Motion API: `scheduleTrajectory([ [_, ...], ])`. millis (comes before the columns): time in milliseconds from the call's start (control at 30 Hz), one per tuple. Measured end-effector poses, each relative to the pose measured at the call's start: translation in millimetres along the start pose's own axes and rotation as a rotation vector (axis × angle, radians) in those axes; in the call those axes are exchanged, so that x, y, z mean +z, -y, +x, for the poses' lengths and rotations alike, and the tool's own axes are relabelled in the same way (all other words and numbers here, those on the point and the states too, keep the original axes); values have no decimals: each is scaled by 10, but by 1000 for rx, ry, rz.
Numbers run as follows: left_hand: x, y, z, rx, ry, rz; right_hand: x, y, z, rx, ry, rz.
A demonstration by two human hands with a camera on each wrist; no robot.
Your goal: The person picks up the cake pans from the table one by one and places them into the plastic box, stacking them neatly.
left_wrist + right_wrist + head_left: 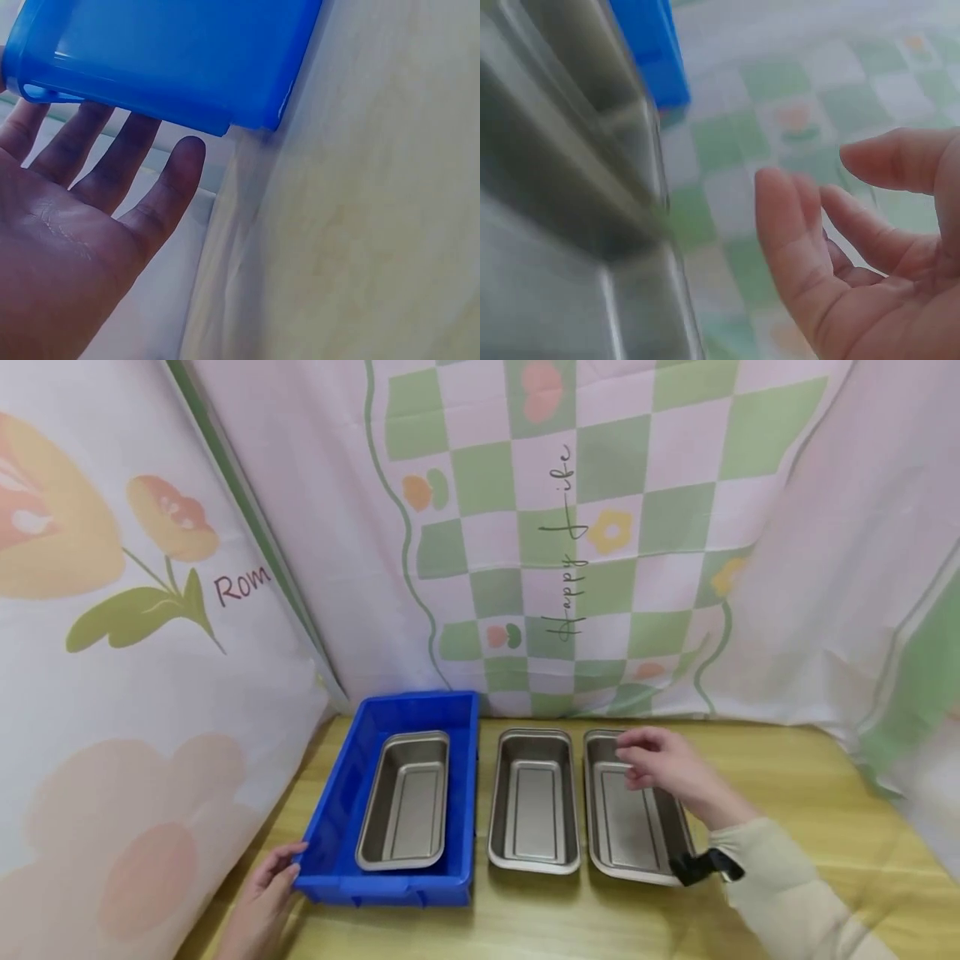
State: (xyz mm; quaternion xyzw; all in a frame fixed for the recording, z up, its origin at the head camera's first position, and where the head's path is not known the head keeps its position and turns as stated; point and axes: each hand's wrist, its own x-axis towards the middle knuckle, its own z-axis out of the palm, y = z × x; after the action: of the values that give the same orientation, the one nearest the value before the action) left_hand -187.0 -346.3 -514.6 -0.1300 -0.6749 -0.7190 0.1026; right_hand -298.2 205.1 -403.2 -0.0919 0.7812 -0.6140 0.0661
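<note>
My left hand (258,889) touches the blue bin (375,890) with relaxed fingers; my right hand (663,768), loosely curved, empty, hovers at the pan (626,818) farthest right of the bin. I'd best pinch its rim squarely.

My left hand (264,887) is at the near left, its fingers (126,165) almost straight and slightly spread, while my right arm (798,893) extends from the near right, placing my right hand (669,768) farther out, palm partly hollowed, digits loosely bent.
</note>
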Motion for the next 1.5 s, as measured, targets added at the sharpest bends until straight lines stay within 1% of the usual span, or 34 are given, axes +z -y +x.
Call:
scheduleTrajectory([
  [133, 13, -39, -26, -6, -44, -7, -245, -230, -177, 38, -23, -61],
  [167, 16, -47, -28, -6, -56, 7, -285, -292, -214, 47, -26, -71],
  [233, 23, -57, -25, -6, -87, 57, -344, -412, -279, 57, -33, -88],
  [333, 39, -57, -3, 1, -108, 136, -399, -549, -362, 61, -49, -92],
  [433, 58, -48, 22, 39, -125, 198, -435, -625, -424, 47, -82, -131],
  [567, 60, -44, 15, 79, -155, 243, -475, -664, -476, 44, -120, -200],
  [633, 50, -47, 3, 88, -168, 260, -491, -680, -492, 47, -114, -208],
  [700, 37, -45, -5, 88, -166, 262, -500, -701, -505, 54, -102, -197],
  [833, 16, -33, -2, 81, -150, 248, -499, -761, -520, 80, -78, -152],
  [967, 12, -21, -1, 70, -133, 226, -479, -818, -517, 99, -73, -123],
  [1067, 8, -12, -3, 58, -136, 251, -454, -834, -506, 102, -80, -113],
  [1200, -7, -2, -4, 37, -143, 306, -416, -840, -499, 113, -92, -109],
  [1500, -7, -14, -16, 11, -146, 329, -370, -862, -470, 130, -124, -153],
])
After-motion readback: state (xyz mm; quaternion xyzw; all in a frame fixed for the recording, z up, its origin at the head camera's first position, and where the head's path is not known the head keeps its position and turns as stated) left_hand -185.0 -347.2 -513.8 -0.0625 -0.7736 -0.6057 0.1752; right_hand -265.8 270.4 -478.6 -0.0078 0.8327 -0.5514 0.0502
